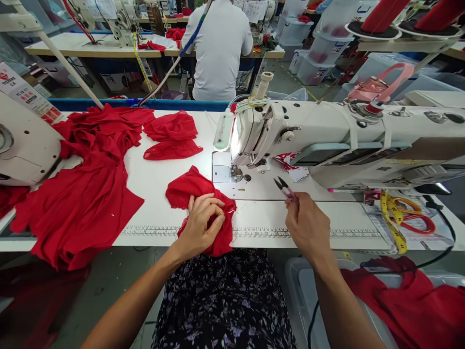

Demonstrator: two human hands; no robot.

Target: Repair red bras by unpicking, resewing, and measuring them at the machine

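Head view, red cloth point(192, 184), crumpled, frayed edge, under left fingers point(214, 201)

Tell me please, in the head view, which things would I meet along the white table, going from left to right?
Large heap of red fabric → bare left hand on crumpled red cloth → bare right hand holding dark-bladed snips → long yellow measuring tape.
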